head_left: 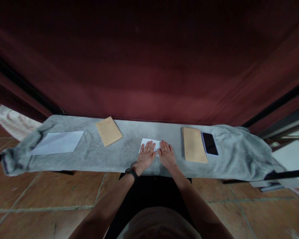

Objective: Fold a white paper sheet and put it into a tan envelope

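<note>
Left hand (pixel 146 156): yours lies flat, palm down, gripping nothing; it presses the folded white paper (pixel 144 142)
Right hand (pixel 167 154): yours is flat too, fingers extended, touching that paper's right side
White paper: under your hands; on the cloth-covered bench (pixel 89 161), between brown envelopes (pixel 194 145)

No writing is readable. Faint red marks on the left envelope (pixel 109 131) and right envelope stack (pixel 194 145) are too small.
</note>
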Demonstrator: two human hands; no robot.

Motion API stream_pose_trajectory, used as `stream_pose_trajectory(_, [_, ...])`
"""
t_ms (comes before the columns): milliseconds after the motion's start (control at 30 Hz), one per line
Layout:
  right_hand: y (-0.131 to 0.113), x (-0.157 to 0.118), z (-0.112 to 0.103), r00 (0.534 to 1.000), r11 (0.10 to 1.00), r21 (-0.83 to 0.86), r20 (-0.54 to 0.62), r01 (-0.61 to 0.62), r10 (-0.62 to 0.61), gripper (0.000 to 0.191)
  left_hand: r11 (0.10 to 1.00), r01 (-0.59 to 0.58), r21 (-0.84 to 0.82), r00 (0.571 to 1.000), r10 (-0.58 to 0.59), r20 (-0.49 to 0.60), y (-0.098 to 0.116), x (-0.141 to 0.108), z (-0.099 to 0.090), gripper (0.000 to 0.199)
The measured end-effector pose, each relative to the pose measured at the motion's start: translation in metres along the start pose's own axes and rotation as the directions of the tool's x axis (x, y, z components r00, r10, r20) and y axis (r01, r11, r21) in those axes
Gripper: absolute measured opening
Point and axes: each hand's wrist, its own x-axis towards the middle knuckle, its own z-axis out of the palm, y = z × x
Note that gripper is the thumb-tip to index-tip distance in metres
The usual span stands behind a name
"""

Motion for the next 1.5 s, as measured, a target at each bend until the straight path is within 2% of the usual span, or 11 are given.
stream_pose_trajectory(267, [0.005, 0.0, 0.001, 0.999, 1.0, 0.005, -0.028, -0.021, 0.021, 0.053, 0.996, 0.091, 0.023, 0.994, -0.089, -0.056, -0.01, 0.008, 0.001, 0.063])
stream_pose_trajectory(467, [0.007, -0.004, 0.001, 0.998, 0.999, -0.006, -0.057, -0.032, 0.032, 0.053, 0.984, 0.165, 0.075, 0.982, -0.156, -0.109, -0.013, -0.002, -0.002, 0.066])
stream_pose_trajectory(533, [0.007, -0.004, 0.0, 0.997, 0.999, 0.006, -0.066, -0.04, 0.04, 0.051, 0.989, 0.124, 0.086, 0.99, -0.117, -0.078, -0.005, -0.008, -0.004, 0.064])
stream_pose_trajectory(667, [0.008, -0.002, -0.003, 0.997, 0.998, 0.037, -0.047, -0.052, 0.054, 0.048, 0.994, -0.08, 0.07, 0.996, 0.077, 0.052, 0.017, -0.013, -0.007, 0.052])
stream_pose_trajectory(800, [0.012, -0.001, -0.006, 0.998, 0.996, 0.065, -0.026, -0.058, 0.06, 0.047, 0.978, -0.144, 0.153, 0.985, 0.127, 0.116, 0.034, -0.003, -0.011, 0.048])
stream_pose_trajectory(900, [0.014, -0.001, -0.006, 0.997, 0.992, 0.107, -0.04, -0.063, 0.068, 0.047, 0.96, -0.216, 0.178, 0.973, 0.196, 0.122, 0.039, 0.005, -0.013, 0.054])
stream_pose_trajectory(1000, [0.016, -0.002, -0.006, 0.995, 0.987, 0.153, -0.081, -0.048, 0.06, 0.049, 0.943, -0.255, 0.213, 0.967, 0.243, 0.084, 0.043, 0.007, -0.015, 0.055])
stream_pose_trajectory(1133, [0.016, -0.004, -0.007, 0.984, 0.971, 0.234, -0.15, -0.058, 0.095, 0.051, 0.95, -0.21, 0.23, 0.978, 0.202, 0.058, 0.053, 0.008, -0.022, 0.051])
stream_pose_trajectory(1200, [0.015, -0.004, -0.008, 0.973, 0.937, 0.335, -0.165, -0.1, 0.162, 0.053, 0.962, -0.173, 0.211, 0.984, 0.162, 0.069, 0.058, 0.011, -0.028, 0.046])
stream_pose_trajectory(1333, [0.015, -0.001, -0.009, 0.942, 0.811, 0.561, -0.155, -0.165, 0.299, 0.059, 0.979, -0.122, 0.16, 0.991, 0.112, 0.073, 0.061, 0.018, -0.042, 0.035])
stream_pose_trajectory(1500, [0.017, -0.002, -0.014, 0.91, 0.637, 0.748, -0.112, -0.188, 0.399, 0.061, 0.997, 0.028, 0.074, 1.0, -0.029, 0.005, 0.048, 0.019, -0.069, 0.028])
